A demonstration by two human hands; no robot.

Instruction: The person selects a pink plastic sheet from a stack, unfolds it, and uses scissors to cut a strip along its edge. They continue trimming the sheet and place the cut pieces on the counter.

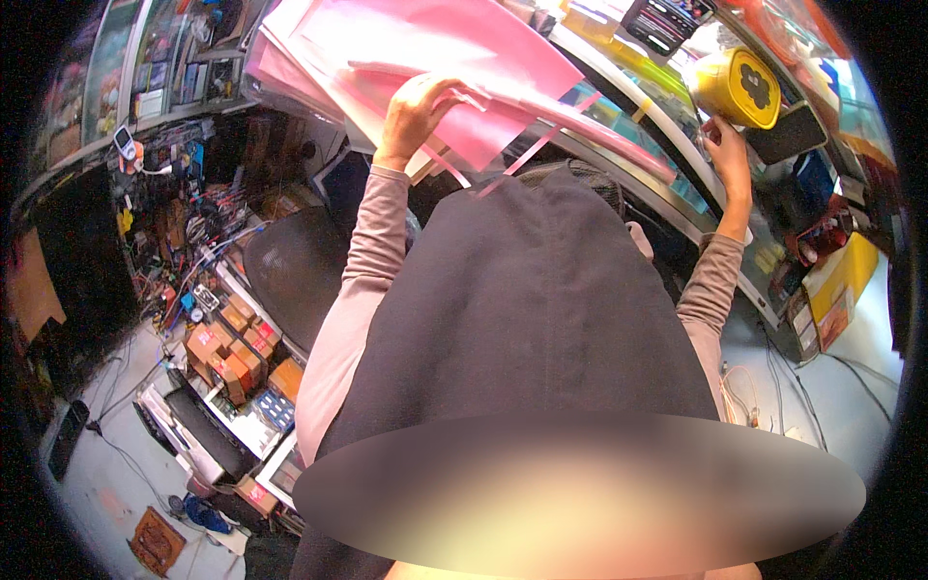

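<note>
My left hand (414, 118) is closed on the edge of a pink wrapping sheet, beside a long rolled or folded pink strip (599, 133). Under it spread wide pink wrapping sheets (425, 39) on the counter, and narrow pink ribbon ends (530, 152) hang over the front edge. Out to the right, my right hand (727, 159) is by the counter's edge, just below a yellow tub (739, 87) with a dark flower-shaped mark. Its fingers are bent together; whatever is between them is too small to make out.
A phone-like dark screen (667, 21) lies on the glass counter (691, 198). Beside the tub is a dark flat panel (788, 133). A black chair (295, 275) and small cardboard boxes (232, 353) are at left. Cables (797, 391) run across the floor at right.
</note>
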